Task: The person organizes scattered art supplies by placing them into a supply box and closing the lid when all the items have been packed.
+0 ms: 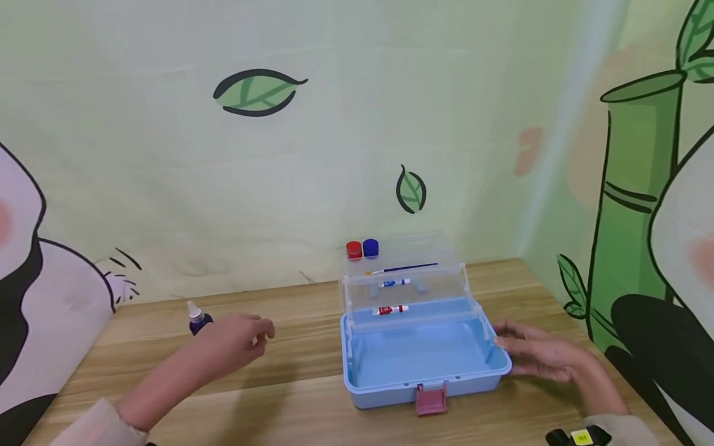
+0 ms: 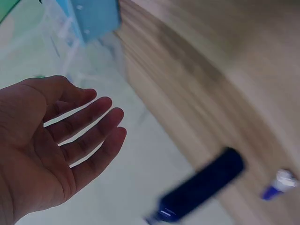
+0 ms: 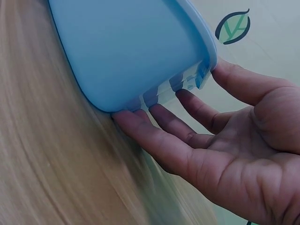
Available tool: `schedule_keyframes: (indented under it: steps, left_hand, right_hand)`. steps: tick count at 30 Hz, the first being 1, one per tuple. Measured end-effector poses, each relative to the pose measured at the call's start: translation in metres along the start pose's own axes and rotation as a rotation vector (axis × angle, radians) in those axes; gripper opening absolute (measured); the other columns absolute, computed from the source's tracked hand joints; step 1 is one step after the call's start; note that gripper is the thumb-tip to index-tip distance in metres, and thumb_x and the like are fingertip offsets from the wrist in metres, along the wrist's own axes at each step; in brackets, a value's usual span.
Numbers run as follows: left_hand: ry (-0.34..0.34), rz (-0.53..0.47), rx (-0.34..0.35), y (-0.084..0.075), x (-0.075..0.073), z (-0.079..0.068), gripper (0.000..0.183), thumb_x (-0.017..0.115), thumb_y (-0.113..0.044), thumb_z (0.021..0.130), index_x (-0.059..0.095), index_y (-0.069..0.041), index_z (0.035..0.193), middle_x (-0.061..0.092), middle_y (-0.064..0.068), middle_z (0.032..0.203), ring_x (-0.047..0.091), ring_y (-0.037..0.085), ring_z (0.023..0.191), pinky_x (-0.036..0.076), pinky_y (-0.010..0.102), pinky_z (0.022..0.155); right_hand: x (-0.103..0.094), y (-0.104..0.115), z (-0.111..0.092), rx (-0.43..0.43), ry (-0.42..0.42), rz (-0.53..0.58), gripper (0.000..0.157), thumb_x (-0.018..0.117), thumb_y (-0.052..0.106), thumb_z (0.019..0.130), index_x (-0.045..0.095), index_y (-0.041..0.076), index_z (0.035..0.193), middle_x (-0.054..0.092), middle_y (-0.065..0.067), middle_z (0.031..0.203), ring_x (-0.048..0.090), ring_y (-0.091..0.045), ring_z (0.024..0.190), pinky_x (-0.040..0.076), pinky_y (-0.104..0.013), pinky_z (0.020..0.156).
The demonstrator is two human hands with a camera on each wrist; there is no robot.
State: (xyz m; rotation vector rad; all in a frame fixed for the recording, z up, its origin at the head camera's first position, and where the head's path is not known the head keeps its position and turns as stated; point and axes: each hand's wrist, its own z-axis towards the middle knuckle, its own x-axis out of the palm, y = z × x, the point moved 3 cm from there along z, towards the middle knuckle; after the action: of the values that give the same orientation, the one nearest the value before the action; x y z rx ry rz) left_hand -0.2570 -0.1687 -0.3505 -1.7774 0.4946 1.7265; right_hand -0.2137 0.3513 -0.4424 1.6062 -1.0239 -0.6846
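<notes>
A light blue plastic storage box point(image 1: 429, 353) stands on the table with its clear tiered lid raised and a pink latch point(image 1: 431, 401) hanging at the front. My right hand point(image 1: 538, 353) holds its right end, thumb tip at the rim and the other fingertips along the outer wall in the right wrist view. To the left, my left hand point(image 1: 234, 341) hovers over the table with fingers loosely bent and nothing in them. Nearest to it is a dark blue bottle point(image 1: 198, 321) with a white nozzle, partly hidden by the forearm.
In the lid sit a red jar point(image 1: 354, 249), a blue jar point(image 1: 370, 248), a paintbrush point(image 1: 404, 269), a blue-and-white tube point(image 1: 395, 282) and a red-and-white tube point(image 1: 391, 310). A leaf-printed cloth point(image 1: 334, 155) hangs behind the table. A small white-and-blue object point(image 2: 280, 183) lies near the bottle.
</notes>
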Motion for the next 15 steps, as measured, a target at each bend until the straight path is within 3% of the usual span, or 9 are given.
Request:
schedule_keyframes:
  steps: [4, 8, 15]
  left_hand:
    - [-0.008, -0.055, -0.092, 0.029, 0.015, -0.031, 0.014, 0.071, -0.001, 0.086, 0.070, -0.012, 0.095, 0.068, -0.005, 0.084, 0.058, 0.004, 0.069, 0.046, 0.025, 0.056]
    - [-0.037, -0.028, -0.136, 0.053, 0.032, -0.057, 0.016, 0.074, 0.000, 0.081, 0.068, -0.012, 0.089, 0.065, -0.009, 0.077, 0.055, 0.003, 0.066, 0.046, 0.026, 0.057]
    - [-0.095, 0.037, -0.248, 0.078, 0.054, -0.089, 0.017, 0.077, -0.002, 0.081, 0.067, -0.015, 0.084, 0.060, -0.007, 0.077, 0.052, 0.007, 0.067, 0.047, 0.030, 0.059]
  right_hand:
    - [0.002, 0.003, 0.004, -0.012, 0.021, -0.011, 0.066, 0.047, 0.017, 0.108, 0.008, -0.015, 0.150, 0.029, -0.038, 0.148, 0.055, -0.033, 0.125, 0.048, -0.052, 0.103]
    - [0.002, 0.002, 0.003, -0.004, 0.014, -0.011, 0.064, 0.047, 0.017, 0.108, 0.010, -0.015, 0.150, 0.029, -0.038, 0.148, 0.055, -0.032, 0.125, 0.048, -0.053, 0.102]
    - [0.000, 0.000, 0.002, 0.021, -0.009, 0.001, 0.069, 0.047, 0.020, 0.108, 0.005, -0.015, 0.151, 0.024, -0.040, 0.150, 0.055, -0.031, 0.125, 0.049, -0.051, 0.102]
